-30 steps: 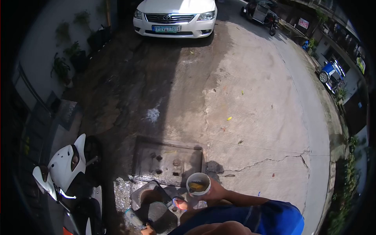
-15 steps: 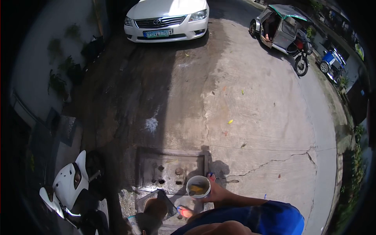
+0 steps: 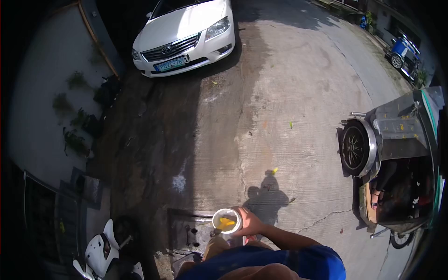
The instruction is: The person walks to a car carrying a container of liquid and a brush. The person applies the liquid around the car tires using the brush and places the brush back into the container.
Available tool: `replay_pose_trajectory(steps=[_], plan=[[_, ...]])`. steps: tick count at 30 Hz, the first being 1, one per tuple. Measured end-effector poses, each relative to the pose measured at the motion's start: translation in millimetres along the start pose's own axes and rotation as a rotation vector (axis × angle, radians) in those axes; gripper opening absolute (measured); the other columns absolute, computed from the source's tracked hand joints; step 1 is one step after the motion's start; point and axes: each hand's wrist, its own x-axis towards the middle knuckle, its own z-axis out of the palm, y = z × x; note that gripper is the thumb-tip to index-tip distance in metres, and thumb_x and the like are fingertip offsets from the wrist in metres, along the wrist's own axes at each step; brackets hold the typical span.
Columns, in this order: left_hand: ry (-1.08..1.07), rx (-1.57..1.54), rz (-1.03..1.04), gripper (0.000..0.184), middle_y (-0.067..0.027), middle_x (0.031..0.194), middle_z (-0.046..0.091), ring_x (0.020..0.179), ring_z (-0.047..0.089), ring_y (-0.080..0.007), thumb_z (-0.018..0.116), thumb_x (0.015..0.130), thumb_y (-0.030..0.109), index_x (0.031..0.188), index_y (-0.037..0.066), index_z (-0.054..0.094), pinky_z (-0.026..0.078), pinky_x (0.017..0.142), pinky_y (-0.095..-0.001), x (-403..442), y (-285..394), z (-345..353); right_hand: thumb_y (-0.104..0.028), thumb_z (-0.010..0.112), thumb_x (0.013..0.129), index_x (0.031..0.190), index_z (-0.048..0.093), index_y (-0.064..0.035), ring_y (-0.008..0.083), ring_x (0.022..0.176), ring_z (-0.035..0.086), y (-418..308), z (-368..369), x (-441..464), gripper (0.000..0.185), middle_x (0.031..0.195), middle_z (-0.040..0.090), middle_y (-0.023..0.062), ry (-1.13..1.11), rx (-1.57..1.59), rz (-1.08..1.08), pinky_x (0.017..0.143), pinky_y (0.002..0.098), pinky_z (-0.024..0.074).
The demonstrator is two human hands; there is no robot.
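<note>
A round white bucket [image 3: 215,217] sits low in the middle of the head view, its mouth facing up. My right hand [image 3: 249,223] grips it from the right side, fingers closed around the wall near the rim. Inside lies something yellow [image 3: 227,223], too small to name, in what looks like murky liquid. Against the bucket's lower left edge is a small dark object [image 3: 216,232] that I cannot make out. My blue shirt [image 3: 298,262] and part of my legs fill the bottom. No part of my left hand can be made out.
A drain cover [image 3: 182,233] with holes lies beside my feet. A white motorcycle [image 3: 100,254] stands lower left, a white car [image 3: 186,35] ahead. At right is a tricycle with a sidecar [image 3: 399,135] and a person's foot [image 3: 374,199] inside. Another blue tricycle [image 3: 401,53] is farther back.
The tricycle has come much nearer along the right side. My view has turned and shifted, and I have stepped forward with the bucket, which is now near the drain cover's far edge.
</note>
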Motion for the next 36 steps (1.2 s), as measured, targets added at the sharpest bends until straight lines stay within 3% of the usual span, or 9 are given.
replay_pose_trajectory(steps=[8, 9, 10, 15, 23, 26, 27, 30, 36], plan=[[-0.343, 0.114, -0.231, 0.081, -0.0272, 0.135, 0.069, 0.136, 0.061, -0.0373, 0.083, 0.079, 0.071, 0.128, 0.008, 0.073, 0.05, 0.113, -0.0454, 142.2, 62.7, -39.6, -0.054, 0.098, 0.069, 0.157, 0.041, -0.0038, 0.0381, 0.141, 0.052, 60.9, -103.5, 167.1, 0.116, 0.143, 0.055, 0.0218, 0.008, -0.013, 0.015, 0.119, 0.0475, 0.0417], [-0.369, 0.176, -0.193, 0.081, -0.0272, 0.136, 0.069, 0.137, 0.061, -0.0371, 0.083, 0.079, 0.072, 0.128, 0.008, 0.073, 0.05, 0.113, -0.0452, 168.7, 73.8, -41.0, -0.053, 0.098, 0.07, 0.153, 0.046, -0.0034, 0.0367, 0.139, 0.053, 62.0, -113.8, 189.9, 0.111, 0.142, 0.056, 0.0207, 0.049, 0.019, 0.042, 0.118, 0.047, 0.0422], [-0.076, 0.437, 0.145, 0.089, -0.0232, 0.133, 0.069, 0.132, 0.064, -0.0366, 0.092, 0.074, 0.061, 0.139, 0.007, 0.064, 0.05, 0.113, -0.046, 199.5, 101.1, -40.8, -0.051, 0.098, 0.07, 0.15, 0.05, -0.003, 0.0353, 0.137, 0.054, 60.2, -124.2, 207.6, 0.105, 0.142, 0.056, 0.0196, 0.09, 0.057, 0.076, 0.118, 0.0465, 0.0427], [-0.225, -0.41, 0.31, 0.099, -0.0131, 0.134, 0.067, 0.126, 0.067, -0.0263, 0.105, 0.063, 0.034, 0.144, 0.005, 0.055, 0.055, 0.109, -0.043, 349.4, 339.2, -130.5, -0.045, 0.099, 0.072, 0.148, 0.055, -0.0022, 0.032, 0.135, 0.059, -9.0, -245.8, 310.4, 0.098, 0.145, 0.058, 0.0186, 0.093, 0.131, 0.312, 0.117, 0.0445, 0.0438], [-0.316, -0.221, 0.639, 0.114, -0.012, 0.139, 0.064, 0.132, 0.063, -0.0239, 0.105, 0.066, 0.039, 0.154, 0.005, 0.041, 0.053, 0.111, -0.0418, 587.8, 481.9, -156.4, -0.04, 0.083, 0.093, 0.171, 0.016, -0.0048, 0.037, 0.14, 0.052, 85.8, -409.1, 365.1, 0.109, 0.166, 0.038, 0.0236, 0.528, 0.182, 0.169, 0.117, 0.0489, 0.0428], [-0.281, -0.081, 0.663, 0.115, -0.0137, 0.141, 0.062, 0.132, 0.063, -0.023, 0.105, 0.066, 0.036, 0.153, 0.002, 0.039, 0.053, 0.112, -0.0411, 666.1, 545.6, -150.0, -0.048, 0.062, 0.107, 0.172, 0.015, -0.0046, 0.0394, 0.143, 0.049, 225.1, -400.8, 300.6, 0.091, 0.172, 0.029, 0.0255, 0.884, 0.198, 0.873, 0.117, 0.0491, 0.0418], [-0.344, -0.165, 0.557, 0.114, -0.0135, 0.14, 0.063, 0.131, 0.064, -0.0226, 0.106, 0.065, 0.034, 0.152, 0.002, 0.039, 0.053, 0.111, -0.0405, 695.2, 555.3, -140.5, -0.058, 0.053, 0.108, 0.169, 0.03, -0.005, 0.041, 0.148, 0.045, 258.1, -396.7, 280.2, 0.084, 0.167, 0.04, 0.0259, 0.89, 0.081, 1.279, 0.116, 0.0477, 0.0432], [-0.453, -0.368, 0.281, 0.112, -0.0127, 0.137, 0.065, 0.129, 0.065, -0.0217, 0.106, 0.064, 0.029, 0.149, 0.002, 0.039, 0.055, 0.11, -0.039, 779.5, 574.9, -110.2, -0.061, 0.052, 0.108, 0.166, 0.035, -0.0025, 0.0385, 0.144, 0.05, 292.1, -447.9, 266.3, 0.084, 0.16, 0.046, 0.0255, 0.397, 0.297, 1.671, 0.114, 0.0462, 0.045], [-0.198, -0.199, 0.373, 0.107, -0.0129, 0.134, 0.065, 0.127, 0.065, -0.0249, 0.105, 0.065, 0.03, 0.147, 0.002, 0.043, 0.055, 0.109, -0.0408, 855.1, 761.4, -162.6, -0.066, 0.049, 0.107, 0.159, 0.045, 0.0025, 0.0335, 0.134, 0.059, 251.2, -697.5, 409.9, 0.086, 0.148, 0.059, 0.0249, -0.246, 0.514, 1.424, 0.111, 0.0432, 0.0488]])
